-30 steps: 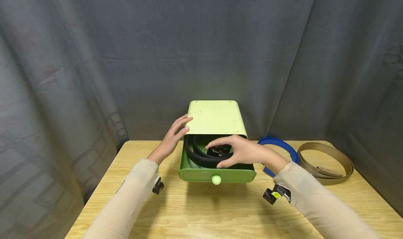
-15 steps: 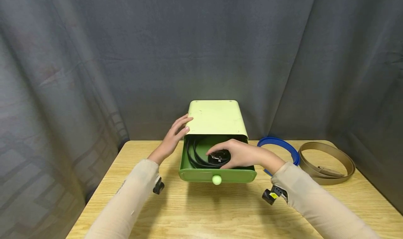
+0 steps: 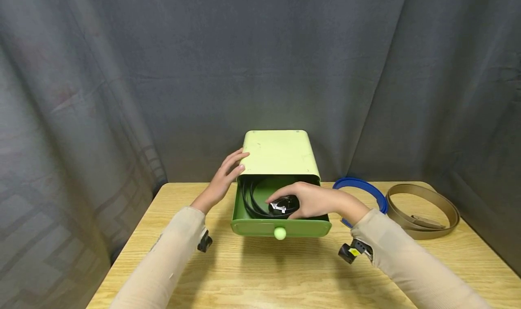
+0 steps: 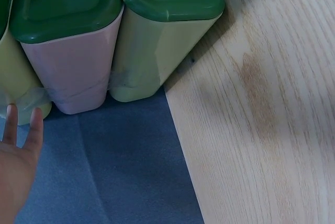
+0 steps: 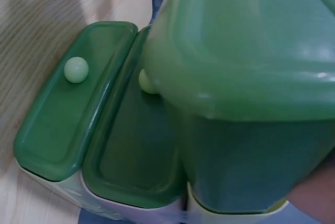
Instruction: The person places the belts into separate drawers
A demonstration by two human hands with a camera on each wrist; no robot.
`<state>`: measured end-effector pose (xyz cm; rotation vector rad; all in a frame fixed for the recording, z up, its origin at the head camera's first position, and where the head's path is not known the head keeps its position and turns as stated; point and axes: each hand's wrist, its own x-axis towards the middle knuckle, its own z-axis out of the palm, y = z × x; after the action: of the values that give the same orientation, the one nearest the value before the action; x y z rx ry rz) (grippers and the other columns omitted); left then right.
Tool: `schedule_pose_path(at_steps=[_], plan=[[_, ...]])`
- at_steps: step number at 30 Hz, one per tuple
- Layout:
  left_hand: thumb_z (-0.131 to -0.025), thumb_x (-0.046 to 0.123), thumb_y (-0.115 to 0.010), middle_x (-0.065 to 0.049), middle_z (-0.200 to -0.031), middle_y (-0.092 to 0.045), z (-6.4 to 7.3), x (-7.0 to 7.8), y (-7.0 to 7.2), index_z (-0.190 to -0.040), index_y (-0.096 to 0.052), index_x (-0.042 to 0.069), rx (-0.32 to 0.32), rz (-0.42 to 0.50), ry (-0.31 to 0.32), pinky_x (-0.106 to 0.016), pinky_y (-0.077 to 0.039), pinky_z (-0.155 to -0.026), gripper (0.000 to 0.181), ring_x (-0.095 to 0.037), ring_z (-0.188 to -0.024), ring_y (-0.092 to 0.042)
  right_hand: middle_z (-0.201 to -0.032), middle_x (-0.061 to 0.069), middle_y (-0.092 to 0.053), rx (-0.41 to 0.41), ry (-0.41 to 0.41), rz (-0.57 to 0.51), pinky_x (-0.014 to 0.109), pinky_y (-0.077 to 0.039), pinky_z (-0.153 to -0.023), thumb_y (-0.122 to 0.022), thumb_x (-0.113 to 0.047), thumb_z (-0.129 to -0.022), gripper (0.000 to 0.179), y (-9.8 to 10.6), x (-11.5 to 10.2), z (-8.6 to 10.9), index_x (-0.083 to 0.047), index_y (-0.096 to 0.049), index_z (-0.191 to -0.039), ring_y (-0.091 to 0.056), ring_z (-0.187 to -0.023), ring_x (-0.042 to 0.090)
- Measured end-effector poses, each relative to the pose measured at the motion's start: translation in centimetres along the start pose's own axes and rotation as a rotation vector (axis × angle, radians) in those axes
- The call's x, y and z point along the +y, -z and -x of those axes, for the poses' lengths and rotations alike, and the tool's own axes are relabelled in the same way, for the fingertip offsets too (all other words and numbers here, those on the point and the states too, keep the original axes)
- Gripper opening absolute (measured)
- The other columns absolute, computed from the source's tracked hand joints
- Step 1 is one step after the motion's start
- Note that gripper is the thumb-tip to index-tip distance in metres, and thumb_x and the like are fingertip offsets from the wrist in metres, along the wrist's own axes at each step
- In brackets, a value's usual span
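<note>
In the head view my left hand (image 3: pixel 220 182) rests with extended fingers against the left side of a pale green drawer cabinet (image 3: pixel 278 150). Its green top drawer (image 3: pixel 252 227) is pulled out toward me. A coiled black belt (image 3: pixel 254 207) with a silver buckle lies inside that drawer. My right hand (image 3: pixel 317 199) reaches in from the right, thumb and fingers curved round the belt's inner roll. In the left wrist view fingers of the left hand (image 4: pixel 21 150) show at the cabinet's side. The drawer covers most of the right hand in the right wrist view.
A coiled blue belt (image 3: pixel 358 182) and a coiled tan belt (image 3: pixel 447 214) lie on the wooden table (image 3: pixel 285 277), right of the cabinet. Below the pulled-out drawer, two more green drawer fronts (image 5: pixel 73 109) with round knobs are closed. A grey curtain (image 3: pixel 260 64) hangs behind.
My right hand has lowered the black belt, which stood higher over the front of the drawer, down onto the drawer's floor. The left hand keeps its place on the cabinet.
</note>
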<state>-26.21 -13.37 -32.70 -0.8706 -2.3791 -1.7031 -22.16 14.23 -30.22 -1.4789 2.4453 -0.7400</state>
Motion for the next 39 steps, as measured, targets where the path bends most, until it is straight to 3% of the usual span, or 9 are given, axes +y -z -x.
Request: schedule_pose_path(at_steps=[7, 14, 21, 25, 28, 32, 39], plan=[[-0.104, 0.011, -0.046, -0.019, -0.161, -0.018, 0.1, 0.0, 0.1, -0.146, -0.042, -0.003, 0.0, 0.006, -0.004, -0.054, -0.023, -0.114, 0.045, -0.037, -0.143, -0.026, -0.127, 0.008, -0.065, 0.095, -0.031, -0.147, 0.044, -0.044, -0.102, -0.076, -0.017, -0.089, 0.047, 1.0, -0.4, 1.2, -0.003, -0.061, -0.132, -0.058, -0.121, 0.021], [-0.104, 0.011, -0.046, -0.019, -0.161, -0.018, 0.0, 0.0, 0.1, -0.146, -0.042, -0.003, -0.001, 0.002, 0.001, -0.054, -0.024, -0.114, 0.045, -0.037, -0.144, -0.025, -0.127, 0.007, -0.065, 0.262, -0.023, -0.107, 0.047, -0.047, -0.096, -0.071, -0.019, -0.093, 0.04, 0.7, -1.2, 3.5, -0.007, -0.062, -0.131, -0.059, -0.118, 0.021], [-0.106, 0.015, -0.045, -0.013, -0.163, -0.016, -0.8, -3.2, 0.1, -0.149, -0.042, 0.005, 0.005, 0.003, -0.02, -0.054, -0.021, -0.115, 0.044, -0.033, -0.145, -0.023, -0.13, -0.001, -0.063, 0.506, 0.035, -0.027, 0.028, -0.044, -0.099, -0.072, -0.006, -0.09, 0.041, -1.3, -1.8, 5.8, -0.01, -0.063, -0.13, -0.055, -0.122, 0.015], [-0.106, 0.019, -0.046, -0.007, -0.162, -0.019, -0.8, -3.6, 0.1, -0.148, -0.045, 0.011, 0.016, -0.013, -0.03, -0.053, -0.023, -0.115, 0.043, -0.029, -0.145, -0.026, -0.13, 0.001, -0.063, 0.63, 0.049, -0.004, 0.021, -0.042, -0.099, -0.073, 0.001, -0.087, 0.046, -2.5, -2.5, 6.8, -0.01, -0.063, -0.13, -0.054, -0.124, 0.014], [-0.106, 0.022, -0.046, -0.006, -0.162, -0.02, -0.8, -3.7, 0.1, -0.148, -0.046, 0.013, 0.018, -0.014, -0.029, -0.054, -0.023, -0.114, 0.043, -0.028, -0.144, -0.026, -0.129, 0.001, -0.064, 0.708, 0.003, -0.011, 0.02, -0.04, -0.101, -0.075, 0.003, -0.084, 0.049, -3.6, -2.9, 7.6, -0.011, -0.064, -0.13, -0.054, -0.124, 0.013], [-0.106, 0.021, -0.046, -0.007, -0.162, -0.019, -0.7, -3.2, 0.0, -0.148, -0.045, 0.012, 0.017, -0.018, -0.017, -0.055, -0.023, -0.114, 0.043, -0.028, -0.144, -0.026, -0.128, 0.002, -0.064, 0.823, -0.045, -0.02, 0.021, -0.041, -0.1, -0.077, 0.008, -0.079, 0.052, -4.9, -3.0, 8.4, -0.009, -0.065, -0.127, -0.056, -0.121, 0.012], [-0.105, 0.012, -0.045, -0.019, -0.161, -0.018, 0.0, -0.2, 0.0, -0.147, -0.043, -0.001, 0.0, -0.002, -0.001, -0.058, -0.021, -0.114, 0.044, -0.038, -0.144, -0.024, -0.12, 0.003, -0.067, 0.973, -0.118, -0.001, 0.018, -0.044, -0.091, -0.079, 0.012, -0.075, 0.055, -6.6, -2.9, 9.4, -0.007, -0.067, -0.124, -0.058, -0.109, 0.008]])
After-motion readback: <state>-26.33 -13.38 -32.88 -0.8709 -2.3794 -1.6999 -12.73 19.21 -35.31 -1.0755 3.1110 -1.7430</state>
